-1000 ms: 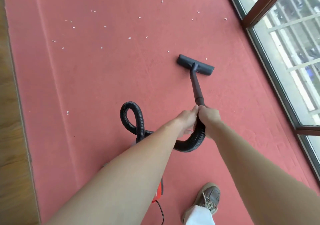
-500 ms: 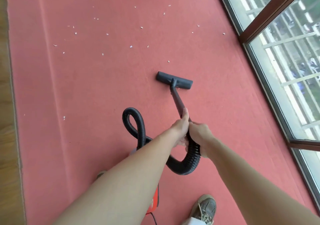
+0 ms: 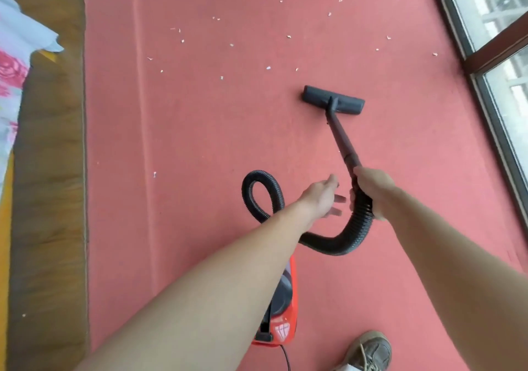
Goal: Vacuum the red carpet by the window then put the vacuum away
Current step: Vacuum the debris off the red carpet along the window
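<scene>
While the right hand (image 3: 371,190) stays off-limits to doubt, grip wrapped tight round the wand (image 3: 341,136) where it meets the hose (image 3: 354,233), the left hand (image 3: 321,198) hangs just beside, fingers spread, touching nothing. Wand's long axis runs fwd and slightly left to the floor head (image 3: 333,100), flat on the red carpet (image 3: 200,142); white scraps (image 3: 268,68) lie beyond it. Vac body (image 3: 281,308) sits behind. No legible writing; its emblem is too blurred.
</scene>
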